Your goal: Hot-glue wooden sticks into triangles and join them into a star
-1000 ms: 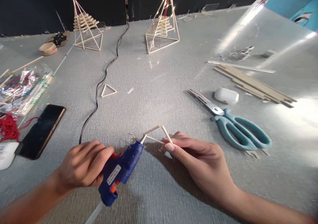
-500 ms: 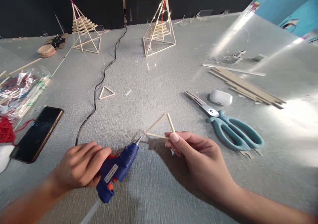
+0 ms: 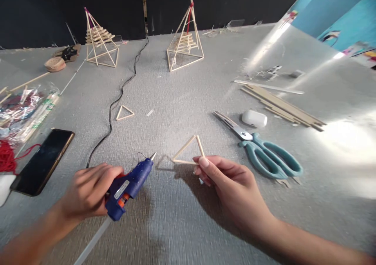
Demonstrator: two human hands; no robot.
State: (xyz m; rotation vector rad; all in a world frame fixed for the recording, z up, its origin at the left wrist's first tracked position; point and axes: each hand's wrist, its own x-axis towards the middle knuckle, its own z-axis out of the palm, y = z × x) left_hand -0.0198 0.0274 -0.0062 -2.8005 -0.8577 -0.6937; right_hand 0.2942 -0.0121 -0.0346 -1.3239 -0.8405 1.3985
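Observation:
My left hand (image 3: pixel 88 190) grips a blue glue gun (image 3: pixel 129 184), its metal tip pointing right toward a small triangle of thin wooden sticks (image 3: pixel 188 151). A gap separates the tip from the triangle. My right hand (image 3: pixel 232 186) pinches the triangle's near right corner between thumb and fingers and holds it just above the grey table (image 3: pixel 182 100). A thread of glue curls from the gun's tip.
Teal scissors (image 3: pixel 264 151) and a white earbud case (image 3: pixel 254 118) lie to the right, with long wooden sticks (image 3: pixel 282 104) behind them. A phone (image 3: pixel 44 161), red string and plastic packets sit at left. A smaller stick triangle (image 3: pixel 125 113), a black cable (image 3: pixel 117 100) and two stick pyramids (image 3: pixel 185 41) stand farther back.
The glue gun has drawn back to the left, away from the triangle's corner that it was touching. My right hand has kept hold of the triangle and lifted it slightly.

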